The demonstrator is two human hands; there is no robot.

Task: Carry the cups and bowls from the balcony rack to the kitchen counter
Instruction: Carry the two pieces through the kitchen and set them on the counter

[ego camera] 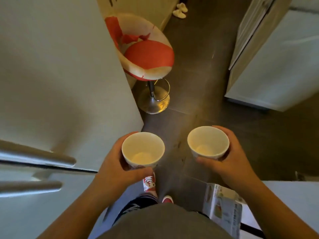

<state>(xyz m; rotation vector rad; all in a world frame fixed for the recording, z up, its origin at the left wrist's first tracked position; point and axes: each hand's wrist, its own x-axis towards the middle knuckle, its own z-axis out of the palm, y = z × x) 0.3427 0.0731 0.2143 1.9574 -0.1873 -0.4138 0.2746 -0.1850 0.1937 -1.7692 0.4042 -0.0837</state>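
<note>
Dark floor tiles (pixel 198 69) lay below as the left hand (pixel 112 163) and right hand (pixel 231 157) each wrapped a grip around an upright white cup (pixel 143 149), (pixel 208 141), forearms extended forward.

The floor (pixel 203 69) is laid with dark tiles. A bar stool (pixel 148 54) stands on it at the left, its round metal base (pixel 153 100) resting flat beside the refrigerator (pixel 60 75). A pale pair of slippers (pixel 180 10) lies near the far edge. A white cabinet (pixel 276 66) stands at the right. Two red shoes (pixel 150 182) rest at the near edge.
</note>
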